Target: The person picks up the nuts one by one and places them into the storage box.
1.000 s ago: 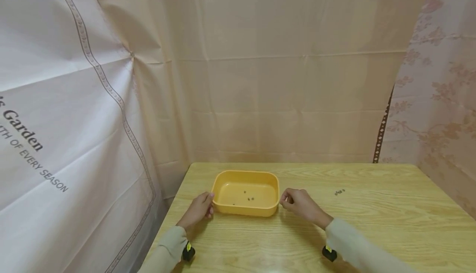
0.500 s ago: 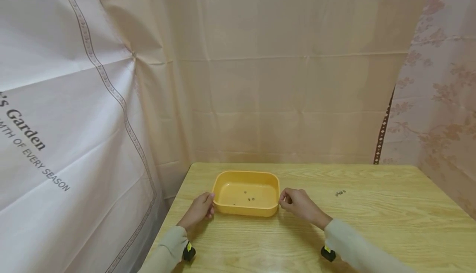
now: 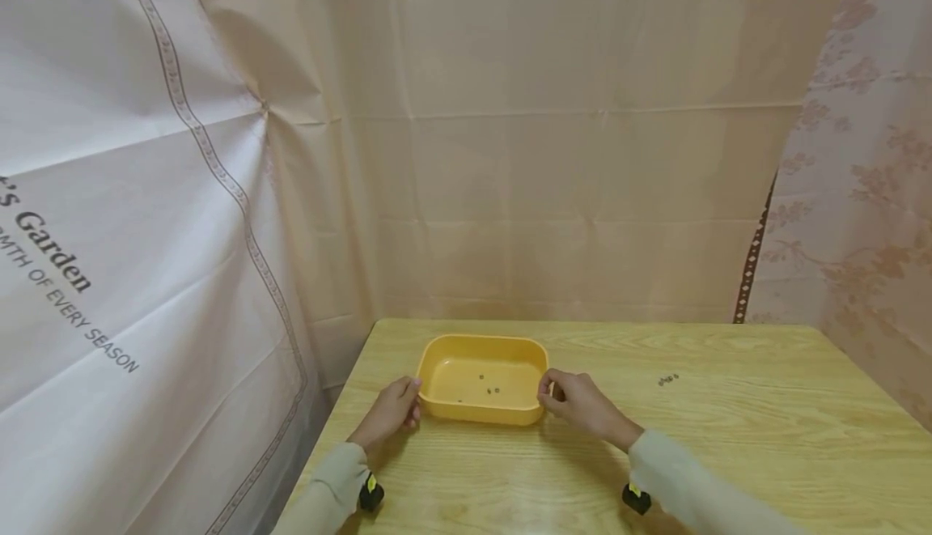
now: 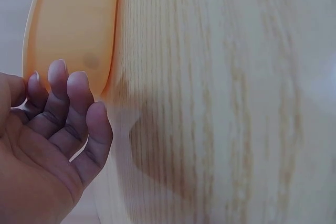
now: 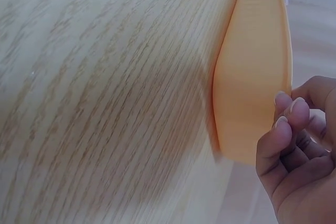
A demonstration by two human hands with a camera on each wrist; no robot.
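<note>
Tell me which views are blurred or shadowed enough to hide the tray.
Head view: sharp, evenly lit, the tray clear, with a faint glare on the near table. Left wrist view: soft, with a hand shadow on the wood beside the left hand. Right wrist view: table grain streaked by blur; right hand and tray wall readable.

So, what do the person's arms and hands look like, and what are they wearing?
Both arms are in long, light beige sleeves: the left sleeve and the right sleeve. The left hand and the right hand are bare, without gloves, and no rings show. Under each wrist sits a small black device with a yellow mark, the left one and the right one.
</note>
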